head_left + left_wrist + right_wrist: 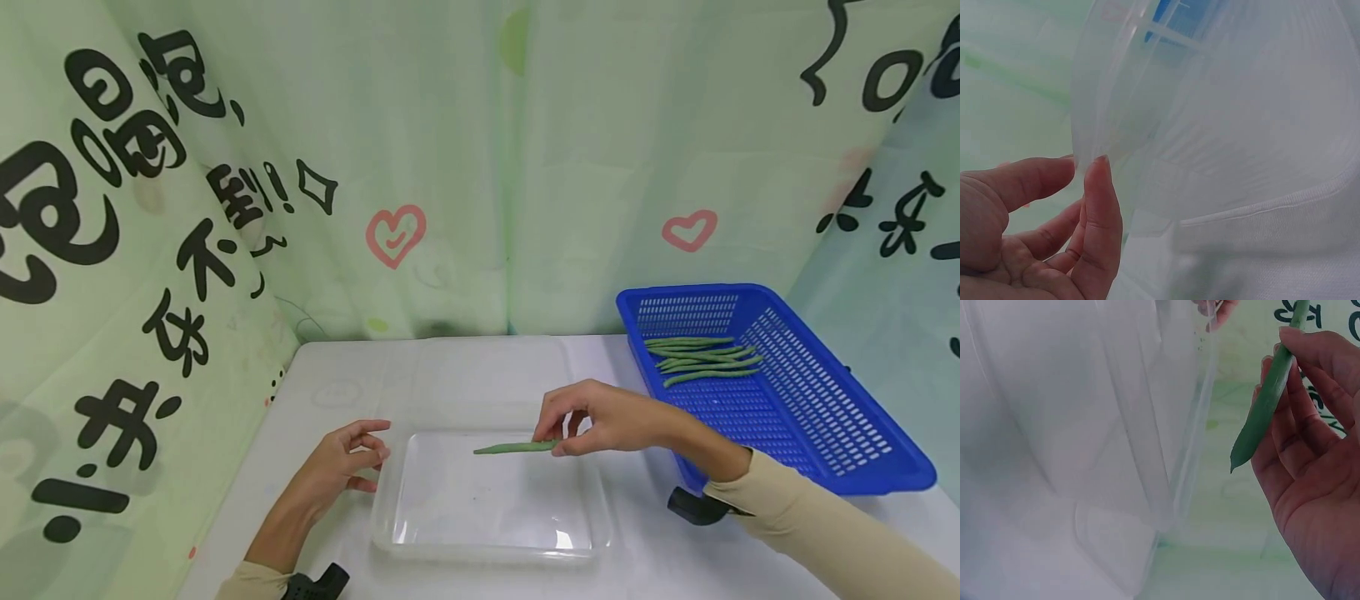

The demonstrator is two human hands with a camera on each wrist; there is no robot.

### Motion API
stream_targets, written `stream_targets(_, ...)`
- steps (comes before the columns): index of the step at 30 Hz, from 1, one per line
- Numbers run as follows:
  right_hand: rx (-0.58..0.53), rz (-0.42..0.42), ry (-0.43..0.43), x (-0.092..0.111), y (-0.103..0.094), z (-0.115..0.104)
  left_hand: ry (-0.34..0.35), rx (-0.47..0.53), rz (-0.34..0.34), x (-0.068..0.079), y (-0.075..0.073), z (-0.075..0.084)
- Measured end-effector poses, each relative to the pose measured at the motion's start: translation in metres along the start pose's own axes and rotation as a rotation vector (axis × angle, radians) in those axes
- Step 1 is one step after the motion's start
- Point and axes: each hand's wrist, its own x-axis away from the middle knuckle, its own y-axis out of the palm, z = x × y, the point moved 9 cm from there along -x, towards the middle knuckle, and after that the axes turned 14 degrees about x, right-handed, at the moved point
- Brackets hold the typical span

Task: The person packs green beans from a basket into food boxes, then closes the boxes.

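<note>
Your head view was bright, with small glints at the near side of the clear box (480, 512), while your wrist views looked dimmer and hazier

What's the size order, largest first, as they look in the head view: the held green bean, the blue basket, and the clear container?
1. Blue basket
2. Clear container
3. Held green bean

On the table (450, 375), the container (495, 508) sits left of the basket (795, 433) holding beans (705, 359); a curtain (577, 167) hangs behind both.
</note>
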Motion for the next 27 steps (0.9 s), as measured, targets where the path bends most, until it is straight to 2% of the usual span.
stream_targets(7, -0.025, -0.063, 0.017, -0.014, 0.023, -0.007, 0.002, 0.002, 0.008, -0.001, 0.001, 0.000)
stream_targets(11, -0.035, -0.073, 0.035, -0.014, 0.025, -0.011, -0.002, 0.003, 0.013, 0.000, 0.002, 0.001)
stream_targets(17, 0.010, -0.017, 0.058, -0.003, 0.005, -0.007, -0.004, 0.001, 0.022, 0.001, 0.001, 0.001)
stream_targets(27, 0.082, 0.073, 0.176, 0.029, -0.034, 0.021, -0.010, -0.004, 0.035, 0.001, -0.001, -0.002)
